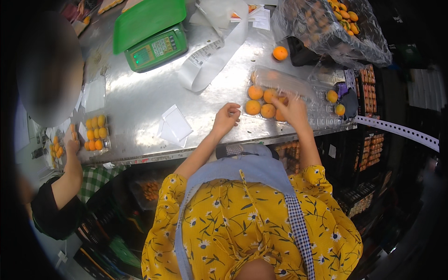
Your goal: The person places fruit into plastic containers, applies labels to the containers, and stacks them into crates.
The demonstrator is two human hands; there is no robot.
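A clear plastic clamshell tray (259, 115) holds several orange round fruits (255, 92) in front of me on the metal table. My right hand (290, 108) reaches over the fruits on the tray's right side, its fingertips touching a fruit; whether it grips one is hidden. The clear lid (285, 80) stands raised behind the fruits. My left hand (227, 117) rests just left of the tray with curled fingers and nothing visible in it. Right of my right hand, two loose fruits (331, 96) lie on empty clear trays (320, 117).
A single orange fruit (280, 53) lies near a plastic-lined crate (332, 31) of fruit. A green scale (157, 47), a label strip (224, 56) and white cards (176, 125) are on the metal table (133, 105). At left, a co-worker's hand (72, 146) is beside a filled tray (95, 133).
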